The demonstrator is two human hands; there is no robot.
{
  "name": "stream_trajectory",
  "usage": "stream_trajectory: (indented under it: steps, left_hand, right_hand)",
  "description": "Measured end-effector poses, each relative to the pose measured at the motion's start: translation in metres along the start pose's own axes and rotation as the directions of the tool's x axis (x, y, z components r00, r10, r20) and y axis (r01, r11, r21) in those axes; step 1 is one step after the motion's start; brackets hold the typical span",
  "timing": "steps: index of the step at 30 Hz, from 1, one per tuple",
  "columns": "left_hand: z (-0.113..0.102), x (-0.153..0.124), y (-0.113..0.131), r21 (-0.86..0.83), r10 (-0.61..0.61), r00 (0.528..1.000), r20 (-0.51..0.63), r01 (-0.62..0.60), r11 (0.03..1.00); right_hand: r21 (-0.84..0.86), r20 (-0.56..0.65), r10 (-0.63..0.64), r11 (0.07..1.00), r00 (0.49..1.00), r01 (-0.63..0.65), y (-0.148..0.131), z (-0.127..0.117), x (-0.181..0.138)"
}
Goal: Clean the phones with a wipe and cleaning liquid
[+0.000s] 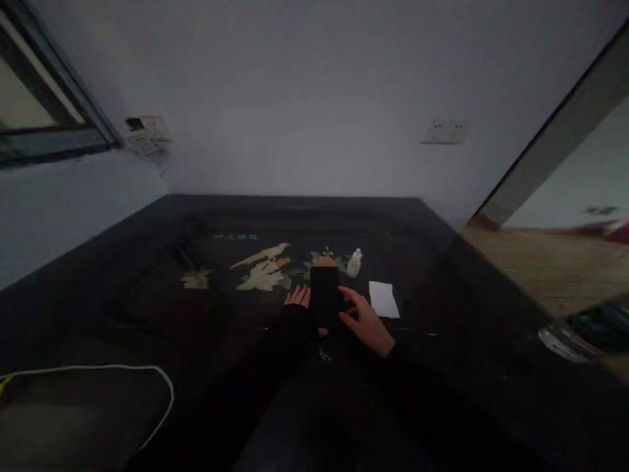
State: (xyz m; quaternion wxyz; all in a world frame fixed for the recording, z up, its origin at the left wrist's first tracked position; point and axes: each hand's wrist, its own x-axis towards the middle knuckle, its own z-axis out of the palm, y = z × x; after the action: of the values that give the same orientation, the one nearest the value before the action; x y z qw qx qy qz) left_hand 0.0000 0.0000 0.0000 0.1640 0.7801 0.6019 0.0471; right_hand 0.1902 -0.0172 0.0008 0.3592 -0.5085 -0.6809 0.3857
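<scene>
A flat black rectangle [325,298], shaped like a phone, is upright in the picture between my hands over the dark table; its exact kind is too dark to make out. Beside its left edge lies my left hand [298,297], fingers stretched out, with the thumb near the lower edge. My right hand [363,321] has its thumb and forefinger curved against the right edge of the rectangle. A small white bottle [354,263] stands upright beyond the right hand. To the right of that hand is a white sheet of paper [384,299].
Bird and flower pictures [263,272] decorate the dark tabletop [299,219]. A white cable [98,367] curves at lower left. Sockets [446,131] sit on the wall behind. A blurred dark object with a white edge [563,344] is at far right.
</scene>
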Motion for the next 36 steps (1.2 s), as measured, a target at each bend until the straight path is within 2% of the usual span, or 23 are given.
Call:
stream_trajectory:
  steps: [11,14,16,18,20,22,24,25,29,36]
  left_hand:
    - [-0.005,-0.004,0.003,-0.045,-0.005,1.000,-0.022,0.004,0.999]
    - [-0.004,-0.004,0.005,-0.046,-0.020,0.998,-0.057,0.017,0.999]
    - [-0.003,-0.003,0.004,-0.058,-0.017,0.996,-0.087,0.012,0.998]
    - [-0.002,-0.001,0.004,-0.063,-0.011,0.994,-0.105,0.005,0.998]
    - [-0.001,0.001,0.003,-0.050,-0.008,0.995,-0.102,0.002,0.999]
    - [0.001,0.003,0.003,-0.025,0.001,0.996,-0.092,-0.003,1.000]
    - [0.002,0.004,0.002,-0.006,0.013,0.997,-0.080,-0.013,1.000]
    - [0.003,0.004,0.002,0.000,0.016,0.996,-0.084,-0.016,1.000]
    - [0.007,0.005,0.001,0.017,0.020,0.993,-0.115,-0.018,1.000]
    - [0.006,0.006,0.001,0.008,0.027,0.994,-0.104,-0.026,1.000]
  right_hand:
    - [-0.056,-0.053,-0.049,0.997,0.997,0.046,0.002,0.005,0.001]
    - [-0.100,-0.046,-0.039,0.994,0.998,0.034,-0.002,0.006,0.003]
    - [-0.156,-0.055,-0.080,0.985,0.995,0.070,-0.007,-0.001,0.004]
    - [-0.282,-0.094,-0.190,0.946,0.977,0.157,-0.010,-0.016,0.005]
    - [-0.471,-0.140,-0.304,0.858,0.942,0.206,-0.008,-0.037,0.004]
    - [-0.621,-0.176,-0.303,0.772,0.936,0.133,0.002,-0.058,0.000]
    - [-0.725,-0.150,-0.248,0.686,0.957,0.064,0.017,-0.071,-0.006]
    - [-0.737,-0.141,-0.235,0.674,0.962,0.057,0.024,-0.073,-0.008]
    - [-0.748,-0.085,-0.214,0.658,0.973,0.079,0.039,-0.064,-0.012]
    - [-0.742,-0.009,-0.238,0.652,0.971,0.154,0.023,-0.030,-0.003]
